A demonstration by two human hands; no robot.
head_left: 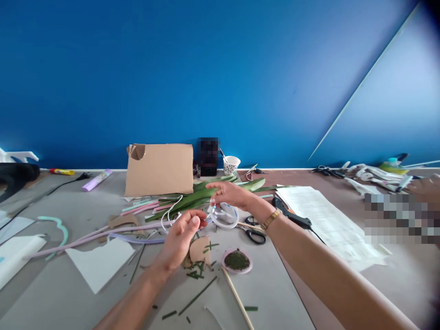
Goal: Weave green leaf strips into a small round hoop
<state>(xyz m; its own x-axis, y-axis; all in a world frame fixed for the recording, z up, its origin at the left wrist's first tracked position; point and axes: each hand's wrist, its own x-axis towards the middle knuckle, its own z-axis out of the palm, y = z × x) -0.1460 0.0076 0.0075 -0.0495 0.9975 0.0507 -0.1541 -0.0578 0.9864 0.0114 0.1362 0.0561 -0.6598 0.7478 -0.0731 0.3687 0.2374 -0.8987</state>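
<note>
My left hand is raised over the grey table, its fingers curled and pinched on a thin white strip that loops upward. My right hand, with a gold watch on its wrist, reaches in from the right. Its fingers are closed on a roll of white tape that it holds just above the table. Long green leaves lie behind both hands. Under my left hand lie cut green bits and a brown card piece.
A cardboard sheet stands at the back by a paper cup. Black scissors, a black glue gun, a round green-filled disc, a wooden stick, pastel paper strips and printed sheets lie around.
</note>
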